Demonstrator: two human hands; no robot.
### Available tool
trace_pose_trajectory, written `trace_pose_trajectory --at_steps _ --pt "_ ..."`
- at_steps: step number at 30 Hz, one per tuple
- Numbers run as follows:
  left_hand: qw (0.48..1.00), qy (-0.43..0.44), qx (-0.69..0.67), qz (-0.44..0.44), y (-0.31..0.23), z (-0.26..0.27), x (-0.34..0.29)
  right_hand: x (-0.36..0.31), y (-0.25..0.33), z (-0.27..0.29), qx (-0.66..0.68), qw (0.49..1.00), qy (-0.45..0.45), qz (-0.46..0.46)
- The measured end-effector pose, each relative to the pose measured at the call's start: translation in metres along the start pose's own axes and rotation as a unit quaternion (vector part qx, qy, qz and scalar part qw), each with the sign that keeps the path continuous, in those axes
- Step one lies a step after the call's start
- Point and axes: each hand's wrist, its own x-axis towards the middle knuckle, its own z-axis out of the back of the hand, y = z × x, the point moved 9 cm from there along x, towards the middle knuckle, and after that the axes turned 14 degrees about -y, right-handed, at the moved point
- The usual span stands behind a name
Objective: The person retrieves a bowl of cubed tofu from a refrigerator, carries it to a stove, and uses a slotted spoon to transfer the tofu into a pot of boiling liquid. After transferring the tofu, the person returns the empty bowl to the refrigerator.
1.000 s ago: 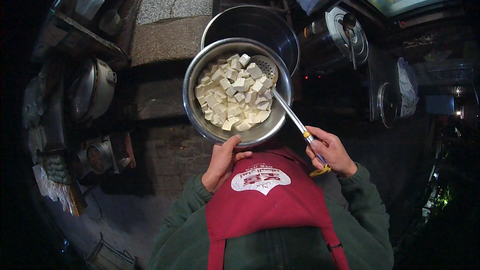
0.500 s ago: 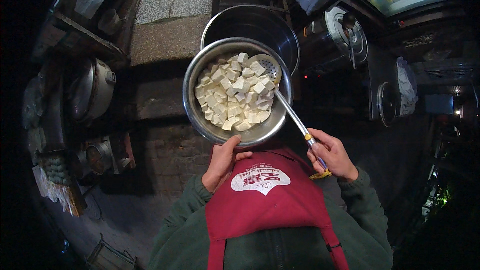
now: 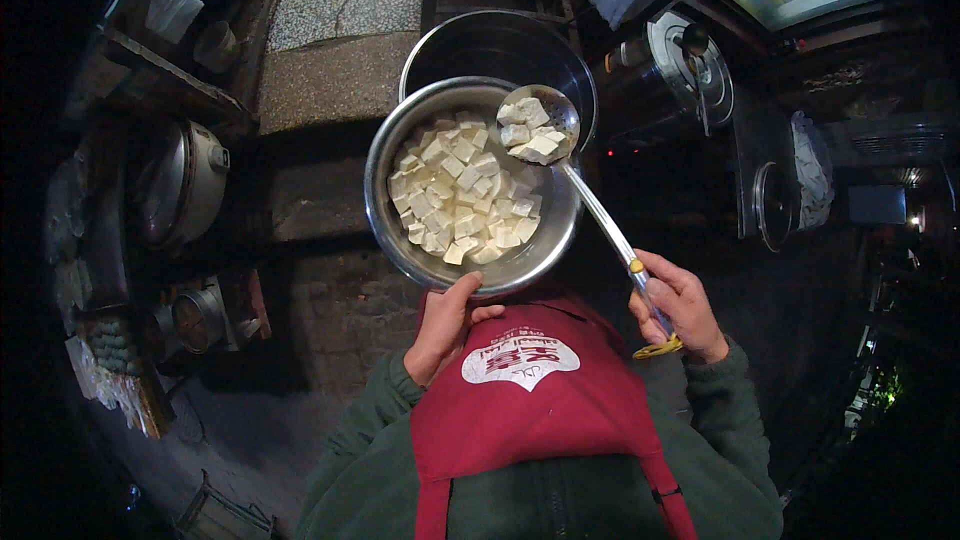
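Observation:
A steel bowl [image 3: 377, 195] is filled with white tofu cubes [image 3: 457, 195], apparently sitting in some liquid. At its near rim, my left hand [image 3: 440, 330] grips the edge, thumb on top and fingers mostly hidden beneath. The long handle of a perforated skimmer [image 3: 602, 217] is wrapped in my right hand [image 3: 682, 308]. Several tofu cubes [image 3: 533, 130] rest in the skimmer's round head, raised over the bowl's far right rim. Behind and partly under the bowl stands a larger steel pot [image 3: 418, 48] with a dark inside.
A lidded metal pot [image 3: 662, 65] with a ladle on its lid stands at the far right. To the left are a white rice cooker [image 3: 203, 180] and a steel pot [image 3: 197, 318]. A speckled stone slab [image 3: 340, 10] lies beyond, beside the larger pot.
The skimmer has risen out of the tofu toward the far right rim, carrying several cubes. My right hand has shifted slightly right; my left hand and the bowl stay nearly in place.

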Motion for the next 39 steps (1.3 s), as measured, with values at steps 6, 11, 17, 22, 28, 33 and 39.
trace_pose_trajectory --at_steps 6,11,17,22,28,33,39 --pt "1.0 0.005 -0.009 -0.002 0.0 0.0 0.001 0.009 0.051 0.013 0.036 0.998 0.017 0.046" --pt "1.0 -0.013 0.016 0.008 0.005 0.005 0.006 0.057 0.088 0.027 0.003 0.998 -0.006 0.069" --pt "0.999 -0.035 0.017 0.007 0.006 0.008 0.006 0.134 0.077 0.039 -0.066 0.995 -0.059 0.04" --pt "0.999 -0.051 0.016 -0.009 0.001 0.008 0.002 0.213 0.056 0.029 -0.175 0.982 -0.026 0.062" --pt "0.998 -0.059 0.013 -0.01 0.0 0.009 0.002 0.3 0.04 0.019 -0.317 0.934 -0.061 0.152" --pt "0.995 -0.089 0.032 0.004 0.004 0.017 0.004 0.312 0.045 0.006 -0.508 0.82 -0.102 0.242" --pt "0.998 -0.069 0.012 0.003 0.002 0.013 0.001 0.265 0.059 -0.008 -0.611 0.704 -0.143 0.332"
